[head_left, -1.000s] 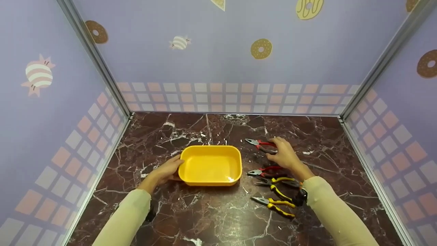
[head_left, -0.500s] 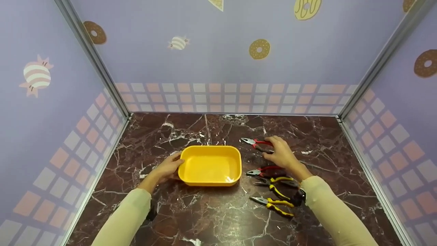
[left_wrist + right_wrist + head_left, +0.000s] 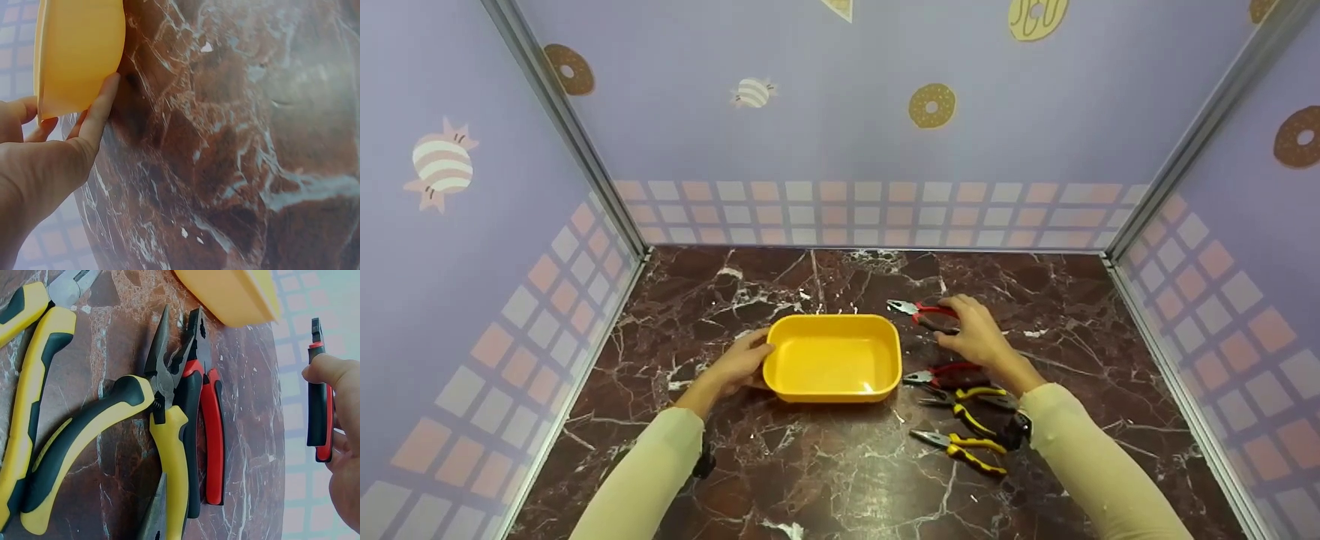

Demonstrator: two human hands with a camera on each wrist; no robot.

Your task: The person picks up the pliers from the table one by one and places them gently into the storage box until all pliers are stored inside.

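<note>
A yellow plastic box stands in the middle of the head view. My left hand grips its left end, thumb at the rim. In the left wrist view, the fingers reach along the outer wall toward the bottom edge. Right of the box, my right hand holds red-and-black combination pliers by the handles, jaws pointing left. The right wrist view shows these pliers between thumb and fingers, raised off the tabletop. A second red-and-black pair of pliers lies below that hand.
Yellow-and-black pliers lie against the second red pair. Another yellow-handled pair is nearer the front. A further dark jaw tip shows partly, its handles hidden. Patterned walls enclose the marbled tabletop at the back and sides.
The box has shifted slightly right and away from me, with my left hand on it. The held pliers have moved a little left with my right hand. The other pliers have stayed put.
</note>
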